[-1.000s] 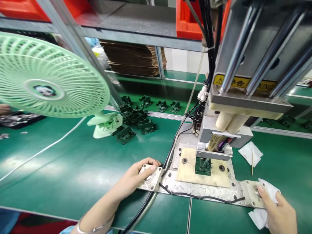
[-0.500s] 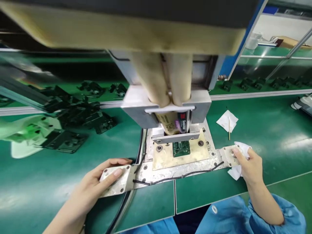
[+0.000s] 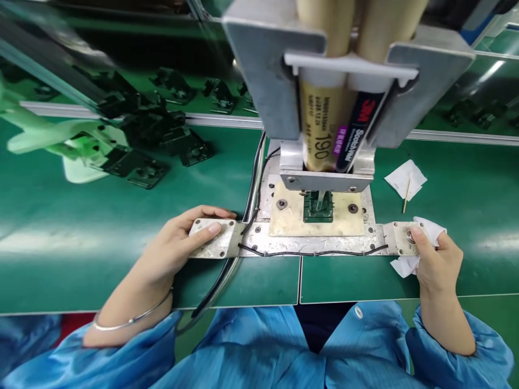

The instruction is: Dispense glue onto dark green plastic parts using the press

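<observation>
My left hand [image 3: 178, 240] wraps round the left metal end plate [image 3: 227, 237] of a dispensing machine's base, thumb on top and fingers behind. At the other end my right hand [image 3: 440, 265] grips the right end plate [image 3: 399, 237], with the thumb at its round metal button [image 3: 411, 235]. A crumpled white wipe [image 3: 433, 229] lies around and under those fingers. Between my hands a small green circuit board or part [image 3: 318, 216] sits on the pale fixture plate [image 3: 279, 224]. The twin-barrel adhesive cartridge [image 3: 324, 124] stands above it in a grey metal holder [image 3: 267, 70], its nozzle over the green part.
Several black moulded parts [image 3: 148, 167] lie at left beside a green and white object [image 3: 93, 140]. Cables [image 3: 255, 173] run past the left of the base. A wooden swab [image 3: 406, 195] rests on a white square wipe [image 3: 399, 175] at right. More black parts stand behind the rail.
The camera view has shifted, so the cartridge and its holder look larger and more of my blue sleeves shows. Both hands stay on the end plates. The nozzle now shows over the green part.
</observation>
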Action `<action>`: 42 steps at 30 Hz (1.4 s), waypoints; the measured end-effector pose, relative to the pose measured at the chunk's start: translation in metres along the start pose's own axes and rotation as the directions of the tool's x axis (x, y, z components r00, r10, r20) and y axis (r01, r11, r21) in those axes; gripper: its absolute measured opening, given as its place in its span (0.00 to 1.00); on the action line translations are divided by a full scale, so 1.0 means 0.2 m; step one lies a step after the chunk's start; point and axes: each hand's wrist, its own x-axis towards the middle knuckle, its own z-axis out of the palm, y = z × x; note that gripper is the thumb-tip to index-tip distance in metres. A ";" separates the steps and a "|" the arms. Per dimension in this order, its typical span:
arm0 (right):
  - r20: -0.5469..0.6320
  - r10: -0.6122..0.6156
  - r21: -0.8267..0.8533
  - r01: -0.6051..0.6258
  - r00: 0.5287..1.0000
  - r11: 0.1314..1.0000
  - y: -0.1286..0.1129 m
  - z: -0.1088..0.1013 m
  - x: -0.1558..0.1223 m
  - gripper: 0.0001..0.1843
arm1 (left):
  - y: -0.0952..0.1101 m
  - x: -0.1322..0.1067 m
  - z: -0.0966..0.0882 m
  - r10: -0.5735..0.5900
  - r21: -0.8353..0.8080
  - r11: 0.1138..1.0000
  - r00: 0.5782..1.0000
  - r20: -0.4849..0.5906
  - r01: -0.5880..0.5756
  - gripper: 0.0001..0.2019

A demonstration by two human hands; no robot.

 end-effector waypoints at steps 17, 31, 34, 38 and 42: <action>0.004 0.087 -0.029 -0.087 0.996 0.996 0.01 0.00 -0.01 0.30 | 0.05 -0.03 -0.02 0.126 0.308 0.946 0.991 -0.051 -0.105 0.35; 0.038 0.092 -0.022 -0.091 0.995 0.996 0.01 0.01 0.00 0.33 | 0.46 0.16 0.47 0.326 0.202 0.876 0.847 0.421 -0.438 0.38; 0.056 0.085 -0.019 -0.084 0.995 0.996 0.01 0.00 0.00 0.33 | 0.49 0.17 0.49 0.314 -0.015 0.938 0.833 0.455 -0.345 0.30; 0.070 0.067 -0.012 -0.067 0.995 0.998 0.02 0.00 0.00 0.32 | 0.54 0.10 0.46 0.134 0.016 0.986 0.847 0.515 -0.165 0.25; 0.079 0.058 -0.020 -0.056 0.995 0.998 0.03 0.01 0.00 0.29 | 0.52 -0.01 0.44 -0.139 0.109 0.990 0.794 0.592 0.092 0.23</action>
